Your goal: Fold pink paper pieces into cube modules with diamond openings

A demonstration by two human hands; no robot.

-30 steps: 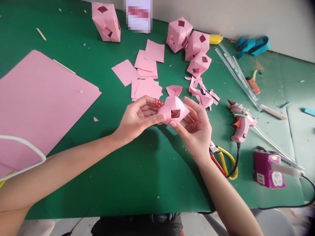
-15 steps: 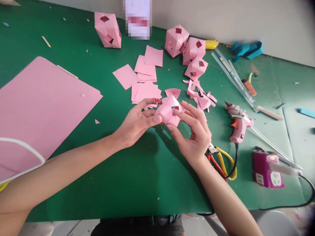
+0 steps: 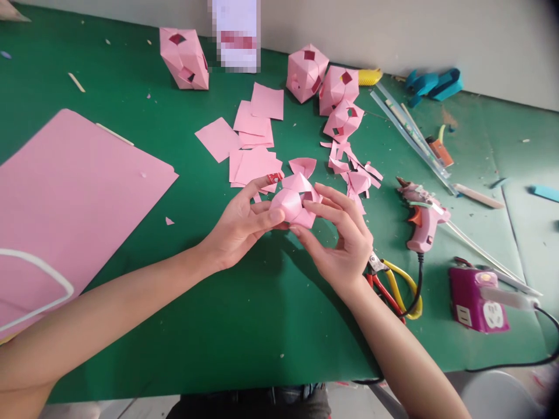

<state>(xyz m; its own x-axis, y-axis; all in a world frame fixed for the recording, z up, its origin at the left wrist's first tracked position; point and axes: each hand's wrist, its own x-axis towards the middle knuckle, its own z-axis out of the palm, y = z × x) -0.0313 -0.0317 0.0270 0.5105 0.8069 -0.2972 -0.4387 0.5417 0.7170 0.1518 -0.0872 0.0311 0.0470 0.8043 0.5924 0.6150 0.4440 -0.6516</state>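
Between both hands, above the green table, is a small folded pink paper shape (image 3: 292,201) with an opening on its right side. My left hand (image 3: 238,227) holds its left side, thumb in front and fingers behind; red patterned tape wraps the index fingertip. My right hand (image 3: 343,238) grips the right side, its fingers at the opening and its thumb under the lower edge. Just behind lies a curved pink paper piece (image 3: 303,167). Square pink paper sheets (image 3: 255,166) lie beyond my left fingers, and pink paper scraps (image 3: 360,180) beyond my right.
Finished-looking pink paper polyhedra (image 3: 308,73) stand at the back, another (image 3: 186,61) farther left. A large pink sheet (image 3: 87,203) covers the left. On the right are a glue gun (image 3: 425,221), pliers (image 3: 395,288) with red and yellow handles, a purple power socket (image 3: 474,299) and a black cord.
The paper shape and both hands have shifted very slightly left in view, and the opening in the shape looks wider. The camera view has moved a little. Both hands keep their hold.
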